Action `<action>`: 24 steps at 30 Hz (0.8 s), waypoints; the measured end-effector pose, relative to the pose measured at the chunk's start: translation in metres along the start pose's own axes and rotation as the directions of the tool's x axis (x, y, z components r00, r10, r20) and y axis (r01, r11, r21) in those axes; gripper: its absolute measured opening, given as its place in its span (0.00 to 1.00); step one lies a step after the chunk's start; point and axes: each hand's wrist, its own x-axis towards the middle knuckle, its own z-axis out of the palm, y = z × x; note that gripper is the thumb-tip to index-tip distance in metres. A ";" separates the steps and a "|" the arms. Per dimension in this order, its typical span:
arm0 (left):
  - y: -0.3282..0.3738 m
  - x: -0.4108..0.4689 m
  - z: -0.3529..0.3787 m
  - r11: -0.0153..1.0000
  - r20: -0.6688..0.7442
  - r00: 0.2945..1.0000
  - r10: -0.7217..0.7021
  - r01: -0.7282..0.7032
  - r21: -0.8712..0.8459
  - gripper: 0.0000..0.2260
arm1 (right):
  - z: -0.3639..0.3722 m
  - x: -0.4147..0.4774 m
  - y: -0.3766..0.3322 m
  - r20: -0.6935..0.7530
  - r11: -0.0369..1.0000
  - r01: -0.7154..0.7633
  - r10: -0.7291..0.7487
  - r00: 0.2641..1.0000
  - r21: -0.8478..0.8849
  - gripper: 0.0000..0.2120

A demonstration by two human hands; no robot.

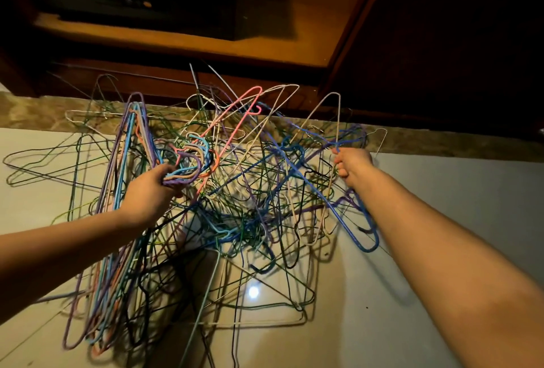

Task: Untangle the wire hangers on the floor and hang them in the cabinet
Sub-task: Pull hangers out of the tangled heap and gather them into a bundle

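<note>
While the hanger tangle (250, 208) lies between them, the left hand (151, 191) grips bundled hooks (190, 161); the right hand (354, 166) pinches wires (336, 144).

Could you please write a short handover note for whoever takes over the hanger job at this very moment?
Left hand grips a bundle of hangers by their hooks.
Right hand grips wires at the right edge of the tangled pile, which lies on the floor before the cabinet.
Done: one bundle gathered.
Left: free the pile's hangers and hang them all; none shows in the cabinet.
</note>
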 end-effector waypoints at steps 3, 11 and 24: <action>0.001 -0.001 -0.001 1.000 -0.002 1.000 0.017 -0.017 -0.026 0.10 | -0.013 -0.001 -0.004 -0.054 0.992 0.094 -0.098 0.994 -0.083 0.09; 0.015 -0.009 -0.013 0.996 -0.027 0.996 0.085 -0.086 -0.039 0.01 | -0.036 -0.019 0.004 -0.242 0.972 0.205 -0.227 0.943 -0.114 0.13; 0.060 -0.027 -0.071 0.964 -0.112 0.976 0.185 -0.203 -0.172 0.07 | 0.000 -0.103 -0.017 -0.271 0.922 0.357 -0.309 0.912 0.151 0.12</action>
